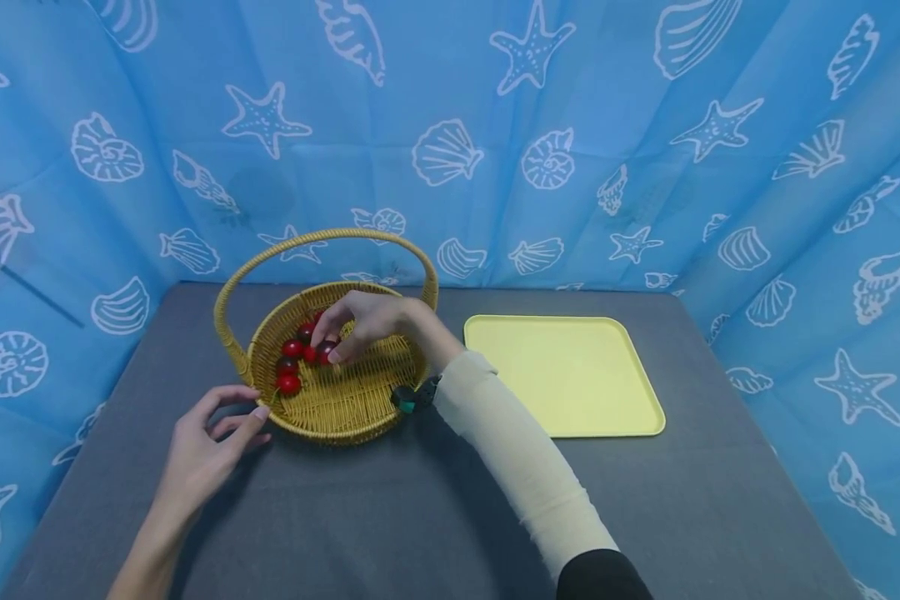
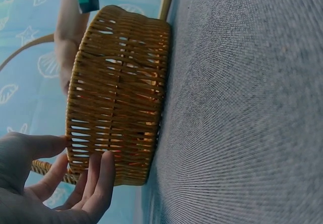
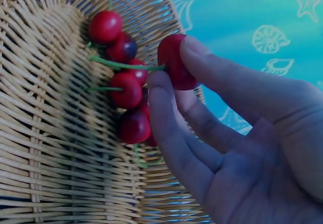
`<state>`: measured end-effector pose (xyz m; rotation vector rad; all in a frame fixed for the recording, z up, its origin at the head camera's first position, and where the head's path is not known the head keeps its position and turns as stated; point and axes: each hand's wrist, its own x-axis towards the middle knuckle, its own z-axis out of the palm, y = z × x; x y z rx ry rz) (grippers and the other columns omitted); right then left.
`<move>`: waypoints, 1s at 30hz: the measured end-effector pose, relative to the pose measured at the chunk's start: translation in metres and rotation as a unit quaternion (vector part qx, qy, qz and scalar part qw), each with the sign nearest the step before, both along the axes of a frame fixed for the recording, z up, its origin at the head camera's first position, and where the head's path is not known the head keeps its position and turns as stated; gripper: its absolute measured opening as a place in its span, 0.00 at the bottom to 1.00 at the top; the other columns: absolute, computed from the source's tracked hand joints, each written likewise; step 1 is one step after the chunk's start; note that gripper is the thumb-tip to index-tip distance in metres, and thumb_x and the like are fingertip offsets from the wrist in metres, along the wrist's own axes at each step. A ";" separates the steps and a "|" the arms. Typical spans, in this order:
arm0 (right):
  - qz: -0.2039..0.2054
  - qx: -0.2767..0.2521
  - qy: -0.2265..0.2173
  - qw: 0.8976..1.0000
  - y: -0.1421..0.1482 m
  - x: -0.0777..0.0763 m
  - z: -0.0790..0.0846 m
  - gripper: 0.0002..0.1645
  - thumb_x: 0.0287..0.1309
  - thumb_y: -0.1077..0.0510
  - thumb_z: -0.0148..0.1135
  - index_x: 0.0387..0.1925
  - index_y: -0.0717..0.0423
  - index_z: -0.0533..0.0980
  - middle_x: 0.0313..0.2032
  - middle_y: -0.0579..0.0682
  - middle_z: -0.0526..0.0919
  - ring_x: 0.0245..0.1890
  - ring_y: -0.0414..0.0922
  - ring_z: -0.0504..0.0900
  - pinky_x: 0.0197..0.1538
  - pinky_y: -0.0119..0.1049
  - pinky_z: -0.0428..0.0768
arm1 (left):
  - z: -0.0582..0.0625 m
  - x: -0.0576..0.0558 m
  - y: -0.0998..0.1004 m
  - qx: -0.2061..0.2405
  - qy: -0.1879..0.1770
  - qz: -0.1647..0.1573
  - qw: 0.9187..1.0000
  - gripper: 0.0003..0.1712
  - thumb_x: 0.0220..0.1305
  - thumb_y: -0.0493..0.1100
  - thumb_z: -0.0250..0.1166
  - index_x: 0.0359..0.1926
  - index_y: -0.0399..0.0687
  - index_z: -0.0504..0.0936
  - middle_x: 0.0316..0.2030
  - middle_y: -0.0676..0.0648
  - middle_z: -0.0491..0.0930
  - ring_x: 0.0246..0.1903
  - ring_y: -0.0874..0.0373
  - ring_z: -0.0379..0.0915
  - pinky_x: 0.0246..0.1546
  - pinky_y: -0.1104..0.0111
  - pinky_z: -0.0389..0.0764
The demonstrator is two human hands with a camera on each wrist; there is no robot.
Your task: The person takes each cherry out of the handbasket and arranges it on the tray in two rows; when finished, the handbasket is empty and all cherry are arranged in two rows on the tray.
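Observation:
A yellow-brown wicker basket (image 1: 367, 421) with a tall arched handle stands at the left of the table. Inside it, several red and dark red cherries (image 1: 288, 385) with green stems cluster along the left wall. My right hand (image 1: 371, 323) reaches in and pinches one cherry (image 3: 176, 62) between thumb and fingertips, its green stem pointing away; in the right wrist view the others lie just beyond. My left hand (image 1: 206, 446) pinches the basket's front-left rim, the thumb on the rim and other fingers against the outer weave (image 2: 118, 98) in the left wrist view.
A pale yellow rectangular tray (image 1: 570, 375) lies flat to the right of the basket on the grey tablecloth (image 1: 375, 517). Behind and at both sides hangs a blue curtain (image 1: 465, 100) with white shells and starfish.

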<state>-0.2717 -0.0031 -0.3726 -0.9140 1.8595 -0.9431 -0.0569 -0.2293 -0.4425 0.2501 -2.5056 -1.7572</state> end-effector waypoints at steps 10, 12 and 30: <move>0.049 -0.051 0.062 0.996 0.016 0.017 0.028 0.23 0.67 0.59 0.76 0.61 0.56 0.83 0.56 0.51 0.86 0.57 0.45 0.84 0.57 0.38 0.94 | 0.000 0.002 0.000 -0.005 0.009 -0.004 1.000 0.24 0.79 0.45 0.68 0.67 0.39 0.74 0.65 0.43 0.76 0.42 0.68 0.89 0.44 0.67 0.97; 0.058 -0.066 0.070 0.994 0.020 0.022 0.033 0.22 0.67 0.58 0.76 0.60 0.55 0.84 0.58 0.50 0.86 0.60 0.44 0.82 0.60 0.38 0.93 | 0.000 0.001 0.000 -0.004 0.006 -0.004 1.000 0.24 0.79 0.45 0.68 0.67 0.40 0.74 0.65 0.43 0.75 0.42 0.69 0.89 0.44 0.68 0.97; 0.059 -0.159 0.068 0.983 0.071 0.060 0.061 0.19 0.68 0.64 0.74 0.58 0.60 0.83 0.52 0.53 0.87 0.35 0.47 0.86 0.45 0.38 0.92 | 0.001 0.001 -0.001 0.001 0.006 -0.003 1.000 0.24 0.79 0.46 0.68 0.67 0.40 0.75 0.62 0.47 0.76 0.42 0.68 0.89 0.44 0.66 0.98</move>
